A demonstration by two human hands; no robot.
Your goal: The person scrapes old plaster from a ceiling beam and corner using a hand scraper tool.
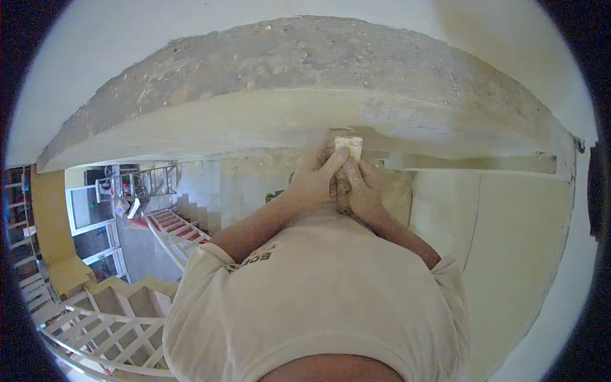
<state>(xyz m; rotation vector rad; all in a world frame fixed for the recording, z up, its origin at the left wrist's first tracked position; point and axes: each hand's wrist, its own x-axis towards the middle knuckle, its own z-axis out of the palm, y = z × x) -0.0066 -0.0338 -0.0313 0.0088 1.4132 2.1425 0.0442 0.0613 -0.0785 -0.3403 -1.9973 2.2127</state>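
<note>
My left hand [313, 177] and my right hand [366, 188] meet at chest height in front of a pale ledge [254, 118]. Between them stands a small flat whitish piece [348, 148], rectangular and smeared with dried plaster; its exact kind cannot be made out. The left thumb presses on its face, while the right thumb and fingers close at its lower end. Dust coats the fingers of both hands. The piece's upper end overlaps the ledge's lower edge in this view.
Rough grey concrete [305, 54] runs in a band above the ledge. On the left, lower down, are a white ladder [175, 232], a white-framed window [95, 219] and a white slatted railing [108, 334]. A pale wall panel [515, 235] stands on the right.
</note>
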